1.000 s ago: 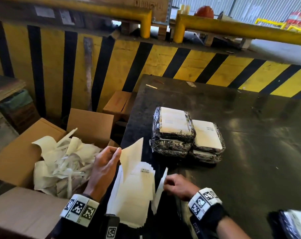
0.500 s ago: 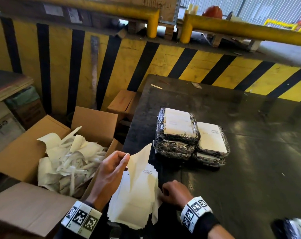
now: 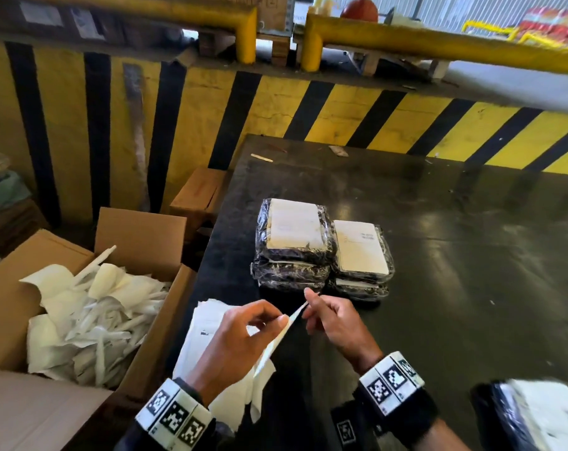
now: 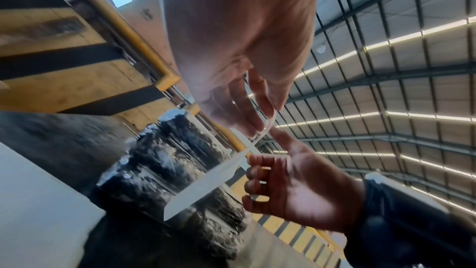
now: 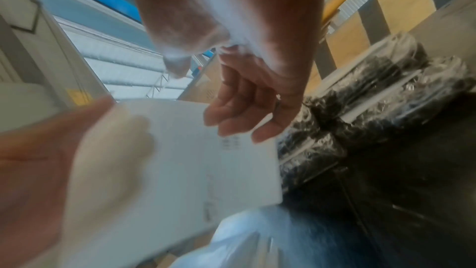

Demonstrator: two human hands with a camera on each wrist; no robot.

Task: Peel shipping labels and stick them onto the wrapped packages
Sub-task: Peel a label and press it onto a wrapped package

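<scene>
Over the table's near edge I hold one white shipping label (image 3: 277, 340) edge-on between both hands. My left hand (image 3: 284, 320) pinches its middle edge. My right hand (image 3: 308, 298) pinches its upper corner with the fingertips. The left wrist view shows the label (image 4: 206, 182) stretched from the left fingers (image 4: 247, 109) to the right hand (image 4: 296, 186). In the right wrist view the label's printed face (image 5: 206, 160) is blurred, below the curled right fingers (image 5: 244, 113). Two stacks of black wrapped packages (image 3: 295, 242) (image 3: 360, 252), labels on top, stand just beyond the hands. A loose label pile (image 3: 211, 320) lies under my left hand.
An open cardboard box (image 3: 139, 236) full of peeled backing strips (image 3: 87, 314) stands left of the dark table (image 3: 455, 255). Another wrapped package (image 3: 536, 418) lies at the near right corner. A yellow-and-black striped wall (image 3: 276, 109) and yellow rails close off the far side.
My left hand has come away from the box side and my right hand has lifted off the label pile. They now meet above the table with one label between them.
</scene>
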